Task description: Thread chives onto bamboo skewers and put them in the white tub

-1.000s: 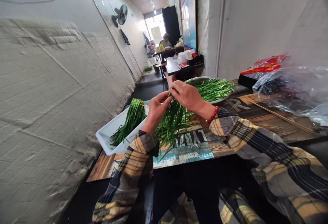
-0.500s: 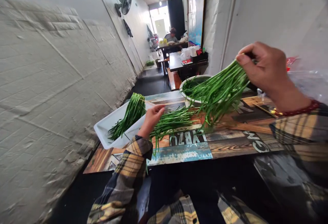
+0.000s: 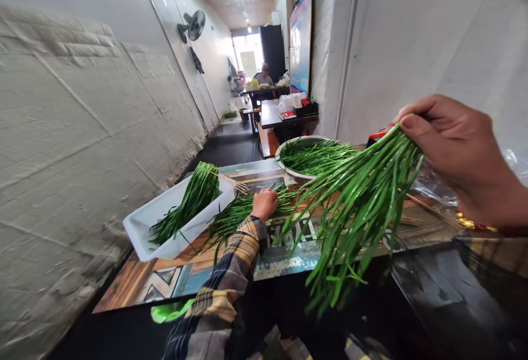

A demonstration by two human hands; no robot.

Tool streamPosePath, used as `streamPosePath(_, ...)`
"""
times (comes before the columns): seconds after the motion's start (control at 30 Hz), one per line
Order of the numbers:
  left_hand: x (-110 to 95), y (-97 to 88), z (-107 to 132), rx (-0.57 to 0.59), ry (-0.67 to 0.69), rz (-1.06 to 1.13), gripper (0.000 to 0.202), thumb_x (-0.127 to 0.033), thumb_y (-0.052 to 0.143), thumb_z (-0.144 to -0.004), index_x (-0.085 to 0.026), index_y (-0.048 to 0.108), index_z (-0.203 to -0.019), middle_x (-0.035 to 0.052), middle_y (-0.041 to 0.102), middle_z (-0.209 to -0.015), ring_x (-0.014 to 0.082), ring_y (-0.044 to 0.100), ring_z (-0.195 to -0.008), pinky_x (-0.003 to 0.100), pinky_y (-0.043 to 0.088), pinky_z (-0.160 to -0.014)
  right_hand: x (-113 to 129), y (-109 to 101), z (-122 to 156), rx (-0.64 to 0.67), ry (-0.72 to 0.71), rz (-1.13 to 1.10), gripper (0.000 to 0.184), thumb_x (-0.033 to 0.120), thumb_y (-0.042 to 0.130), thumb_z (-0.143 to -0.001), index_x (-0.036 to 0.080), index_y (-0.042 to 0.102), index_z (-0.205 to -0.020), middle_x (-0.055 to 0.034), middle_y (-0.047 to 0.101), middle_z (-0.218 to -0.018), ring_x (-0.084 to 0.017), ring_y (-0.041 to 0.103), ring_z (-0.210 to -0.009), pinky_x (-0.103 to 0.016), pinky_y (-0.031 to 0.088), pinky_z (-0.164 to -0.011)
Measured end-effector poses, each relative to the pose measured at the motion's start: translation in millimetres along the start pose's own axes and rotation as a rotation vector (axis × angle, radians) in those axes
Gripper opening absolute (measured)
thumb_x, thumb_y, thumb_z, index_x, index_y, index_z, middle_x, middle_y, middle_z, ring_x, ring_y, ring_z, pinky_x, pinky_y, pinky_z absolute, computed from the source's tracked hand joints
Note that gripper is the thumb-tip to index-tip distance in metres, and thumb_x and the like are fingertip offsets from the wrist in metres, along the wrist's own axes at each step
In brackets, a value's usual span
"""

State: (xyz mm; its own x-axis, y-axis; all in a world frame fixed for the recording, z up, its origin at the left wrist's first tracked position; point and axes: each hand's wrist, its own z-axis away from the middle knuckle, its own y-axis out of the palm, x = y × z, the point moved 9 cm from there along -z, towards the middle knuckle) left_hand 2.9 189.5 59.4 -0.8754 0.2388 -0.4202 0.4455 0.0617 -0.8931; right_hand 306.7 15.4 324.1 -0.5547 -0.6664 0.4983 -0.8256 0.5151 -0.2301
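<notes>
My right hand (image 3: 454, 154) is raised on the right, thumb and fingers closed on the pale ends of a bunch of garlic chives (image 3: 367, 200). Their leaves hang down and fan out to the left, past the table's front edge. Lower down, my left hand (image 3: 265, 204) is curled on a pile of garlic chives (image 3: 235, 214) lying on the table; its fingertips are partly hidden. More chives fill a round white basin (image 3: 284, 172) behind the hands. To the left, a tied-looking bundle (image 3: 202, 184) rests in a white plastic tray (image 3: 140, 227), with thin wooden sticks (image 3: 233, 181) at its right end.
The patterned wood-look table (image 3: 289, 261) stands close to the left wall. Wooden skewers (image 3: 429, 206) and clear plastic (image 3: 437, 187) lie on the right. A green bag (image 3: 169, 311) shows below the front edge. Farther back are another table (image 3: 274, 115) and a seated person (image 3: 264, 77).
My right hand has brought its chives lower, nearer and away from the basin. My left hand has moved right and come down onto the chive pile. The view has shifted slightly.
</notes>
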Motion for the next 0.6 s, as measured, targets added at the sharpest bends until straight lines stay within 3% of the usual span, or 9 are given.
streamPosePath(0.1, 3, 6.2, -2, -0.024, -0.034, 0.019, 0.014, -0.018, 0.059, -0.077, -0.02, 0.071, -0.071, 0.0091, 0.068, -0.094, 0.0263, 0.058, -0.101, 0.038, 0.038, -0.088, -13, 10, 3, 0.093, 0.021, -0.002, 0.018, 0.038, 0.059, -0.088, 0.021, 0.063, -0.083, -0.0001, 0.059, -0.071, -0.013, 0.053, -0.061, -0.027, 0.04, -0.054)
streamPosePath(0.27, 12, -5.9, -10, -0.118, -0.057, 0.239, 0.009, -0.021, 0.061, -0.073, -0.017, 0.066, -0.066, 0.0052, 0.066, -0.077, 0.0207, 0.06, -0.085, 0.031, 0.041, -0.078, -24, 22, -10, 0.04, -0.058, 0.08, 0.016, 0.033, 0.055, -0.091, 0.021, 0.061, -0.082, 0.0028, 0.056, -0.068, -0.011, 0.051, -0.06, -0.026, 0.04, -0.056)
streamPosePath(0.43, 25, -65.8, -6, -0.257, -0.048, 0.625, 0.027, -0.043, 0.059, -0.074, -0.016, 0.058, -0.077, 0.0016, 0.064, -0.069, 0.0137, 0.058, -0.068, 0.024, 0.043, -0.065, -28, 51, -30, -0.028, -0.114, 0.107, 0.015, 0.032, 0.051, -0.091, 0.022, 0.06, -0.084, 0.0019, 0.057, -0.07, -0.013, 0.054, -0.063, -0.026, 0.042, -0.059)
streamPosePath(0.53, 24, -107.1, 10, -0.333, -0.02, 0.812, 0.037, -0.052, 0.059, -0.073, -0.017, 0.055, -0.086, 0.0025, 0.066, -0.074, 0.0123, 0.06, -0.066, 0.023, 0.044, -0.064, -38, 100, -20, 0.128, -0.141, 0.105, 0.017, 0.031, 0.049, -0.09, 0.022, 0.057, -0.078, 0.0001, 0.059, -0.069, -0.016, 0.055, -0.065, -0.029, 0.042, -0.063)
streamPosePath(0.6, 17, -124.8, 22, -0.356, -0.005, 0.875, 0.039, -0.051, 0.063, -0.071, -0.017, 0.056, -0.088, 0.0016, 0.066, -0.072, 0.0116, 0.059, -0.063, 0.022, 0.044, -0.061, -46, 135, -2, 0.237, -0.133, 0.095, 0.018, 0.03, 0.047, -0.09, 0.022, 0.056, -0.076, -0.0021, 0.06, -0.071, -0.019, 0.057, -0.069, -0.03, 0.043, -0.066)
